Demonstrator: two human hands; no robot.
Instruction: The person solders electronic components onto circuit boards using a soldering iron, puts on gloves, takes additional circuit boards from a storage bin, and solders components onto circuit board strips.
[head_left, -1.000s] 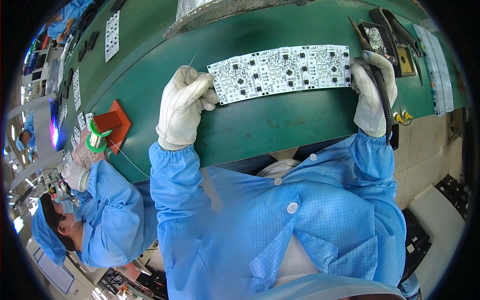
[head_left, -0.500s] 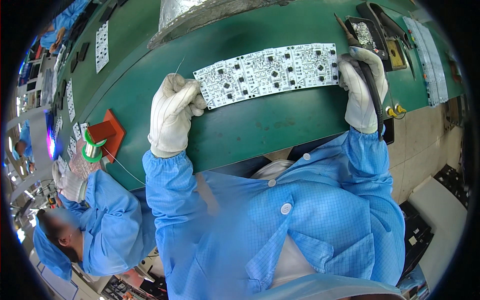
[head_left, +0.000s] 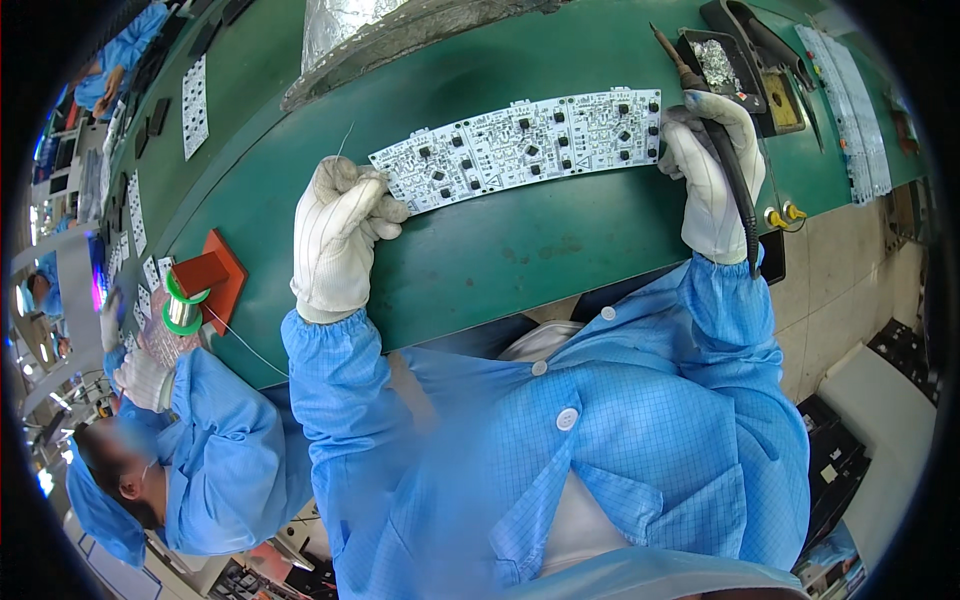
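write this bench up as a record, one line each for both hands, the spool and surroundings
left hand: gloved, gripping a white circuit board at its left end, thin wire jutting above
right hand: gloved, at the board's right end, holding a soldering iron
spool: green, against a reddish stand
surroundings: green table, co-worker at left

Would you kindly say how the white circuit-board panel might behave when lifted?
The panel is probably fairly stiff, spanning left hand to right hand without obvious sagging. It may be weaker at its section seams. Its exposed black components could be fragile.
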